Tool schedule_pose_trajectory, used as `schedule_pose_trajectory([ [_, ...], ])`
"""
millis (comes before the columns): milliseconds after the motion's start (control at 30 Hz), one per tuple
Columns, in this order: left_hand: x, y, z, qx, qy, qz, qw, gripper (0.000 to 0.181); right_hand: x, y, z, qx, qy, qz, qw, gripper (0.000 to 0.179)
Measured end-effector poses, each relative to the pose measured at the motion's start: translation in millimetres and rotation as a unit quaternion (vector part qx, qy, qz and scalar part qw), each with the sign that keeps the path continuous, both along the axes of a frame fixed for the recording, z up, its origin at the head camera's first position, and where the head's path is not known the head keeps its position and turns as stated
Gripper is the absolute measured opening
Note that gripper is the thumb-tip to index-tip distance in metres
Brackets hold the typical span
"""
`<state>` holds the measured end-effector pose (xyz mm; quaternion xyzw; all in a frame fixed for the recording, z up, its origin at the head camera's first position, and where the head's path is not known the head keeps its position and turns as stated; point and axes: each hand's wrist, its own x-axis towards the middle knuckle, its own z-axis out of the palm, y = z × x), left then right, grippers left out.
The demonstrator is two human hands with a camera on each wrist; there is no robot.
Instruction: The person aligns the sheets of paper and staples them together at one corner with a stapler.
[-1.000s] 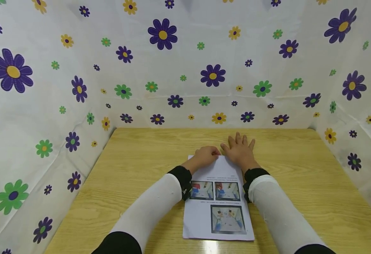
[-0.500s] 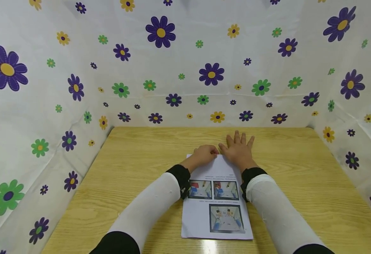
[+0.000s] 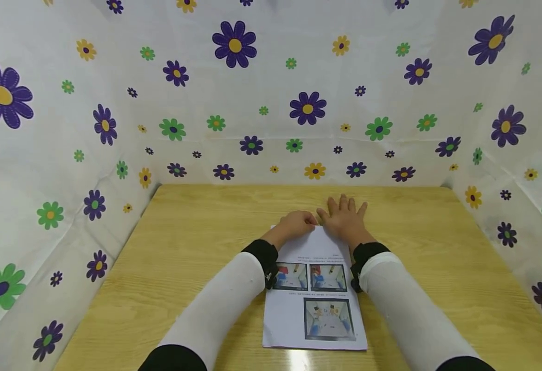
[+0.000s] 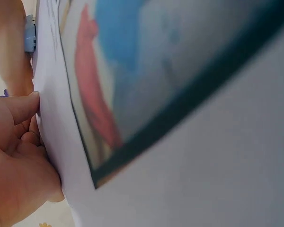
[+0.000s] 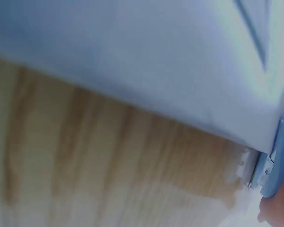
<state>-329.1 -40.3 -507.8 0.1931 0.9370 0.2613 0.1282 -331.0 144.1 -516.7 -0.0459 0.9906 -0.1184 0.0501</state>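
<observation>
A stack of white printed sheets (image 3: pixel 314 319) lies on the wooden table, with several framed pictures on its top page. At the far edge of the stack my left hand (image 3: pixel 297 224) pinches the paper between thumb and curled fingers; the left wrist view shows the thumb (image 4: pixel 26 108) on the sheet's edge. Over the far right corner my right hand (image 3: pixel 345 222) presses down, fingers straight and spread. Beneath it is a blue stapler (image 5: pixel 277 158), set at the paper's corner in the right wrist view; from the head view the hand hides it.
The pale wooden table (image 3: pixel 196 247) reaches back to a white cloth backdrop (image 3: pixel 271 77) with purple, green and yellow flowers. Similar cloth stands along the left and right sides.
The head view has turned slightly, shifting the scene left. My right hand has dropped a little over the corner; my left hand keeps its pinch on the sheets.
</observation>
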Motion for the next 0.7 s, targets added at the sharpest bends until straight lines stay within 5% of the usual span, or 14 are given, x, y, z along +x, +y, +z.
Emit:
schedule_pose_trajectory([
  [167,0.9,0.6,0.9,0.013,-0.014,-0.005,0.9998,0.018,-8.1,11.2,-8.0,-0.074,-0.016,-0.032,0.9966,0.095],
  [500,-3.1,2.0,2.0,0.028,-0.03,-0.004,0.9992,0.017,2.5,17.0,8.1,-0.188,0.075,-0.058,0.9776,0.074],
  [600,-2.0,1.1,0.9,0.028,-0.033,-0.003,0.999,0.017,8.3,20.7,17.1,-0.238,0.07,-0.051,0.9674,0.069],
  [700,-0.8,-1.4,0.8,0.028,-0.03,-0.001,0.9992,0.017,16.9,25.1,31.8,-0.248,0.048,-0.011,0.9675,0.055],
])
